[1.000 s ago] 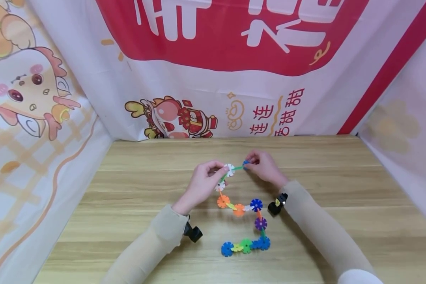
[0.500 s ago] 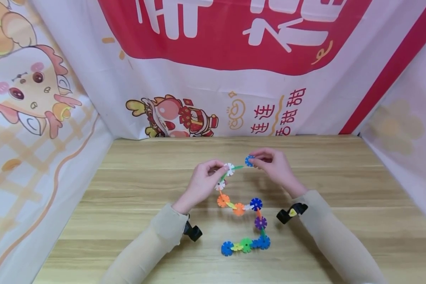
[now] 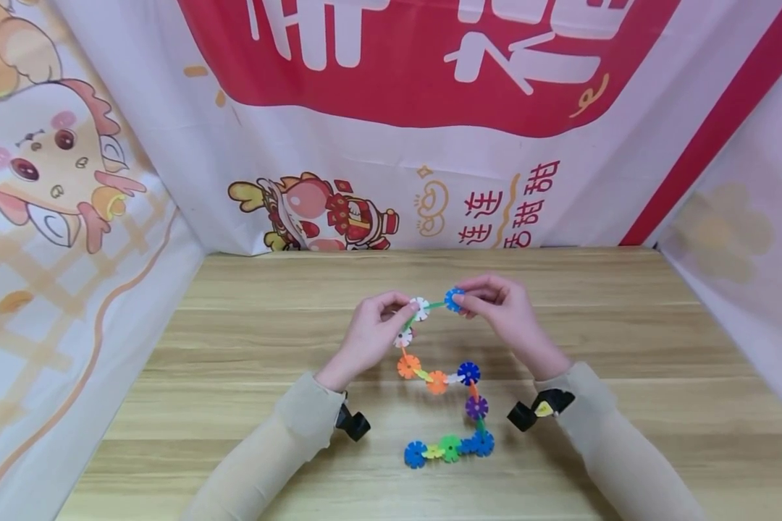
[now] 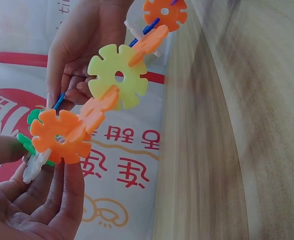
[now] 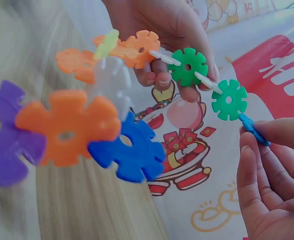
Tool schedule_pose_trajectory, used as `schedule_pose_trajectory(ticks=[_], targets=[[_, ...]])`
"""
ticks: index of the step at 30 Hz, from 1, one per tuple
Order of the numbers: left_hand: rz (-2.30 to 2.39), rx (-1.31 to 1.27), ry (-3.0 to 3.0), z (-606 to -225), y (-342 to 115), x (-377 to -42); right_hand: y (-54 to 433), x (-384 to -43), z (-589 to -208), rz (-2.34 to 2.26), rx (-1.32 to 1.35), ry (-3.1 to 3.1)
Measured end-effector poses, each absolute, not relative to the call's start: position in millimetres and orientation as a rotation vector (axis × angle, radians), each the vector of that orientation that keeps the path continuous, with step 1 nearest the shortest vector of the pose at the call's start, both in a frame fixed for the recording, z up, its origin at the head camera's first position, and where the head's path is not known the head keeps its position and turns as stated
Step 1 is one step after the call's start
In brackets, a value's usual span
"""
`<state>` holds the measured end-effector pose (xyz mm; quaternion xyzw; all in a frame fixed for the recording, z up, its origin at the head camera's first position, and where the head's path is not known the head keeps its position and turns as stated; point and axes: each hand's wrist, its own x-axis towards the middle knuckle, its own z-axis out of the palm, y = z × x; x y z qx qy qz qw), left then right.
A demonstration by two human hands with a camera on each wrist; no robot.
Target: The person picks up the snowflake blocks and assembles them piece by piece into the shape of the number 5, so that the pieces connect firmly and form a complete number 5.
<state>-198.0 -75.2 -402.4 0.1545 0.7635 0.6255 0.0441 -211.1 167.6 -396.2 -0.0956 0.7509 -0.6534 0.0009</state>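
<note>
A chain of interlocking snowflake discs runs in a bent line toward me. My left hand (image 3: 373, 333) pinches a white disc (image 3: 421, 309) near its far end. A green disc (image 3: 436, 305) juts to the right from that white one. Between thumb and fingers, my right hand (image 3: 510, 315) holds a blue snowflake disc (image 3: 452, 299). In the right wrist view this blue disc (image 5: 254, 130) is edge-on, meeting the rim of the green disc (image 5: 229, 100). Orange (image 4: 60, 136) and yellow (image 4: 118, 77) discs of the chain hang beside my left hand in the left wrist view.
The chain's middle and near end, with a purple disc (image 3: 476, 407) and a blue end disc (image 3: 415, 454), lie between my forearms over the wooden table (image 3: 247, 405). A printed cloth (image 3: 339, 145) stands behind, with more cloth at both sides.
My right hand drew the blue disc right, away from the green one, then brought it back to the green disc's edge. My left hand stays in place on the white disc.
</note>
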Motion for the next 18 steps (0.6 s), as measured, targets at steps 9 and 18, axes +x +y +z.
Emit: schedule_pose_trajectory(ticks=[9,18], targets=[[1.893,0.495,2.354,-401.8,-72.2,-198.6,164.2,-207.7,-398.5,-2.138,-0.246,2.325],[1.964,0.467,2.314,-403.1,-64.9,-199.0,155.9,-201.9,-400.1,-2.188,-0.201,2.328]])
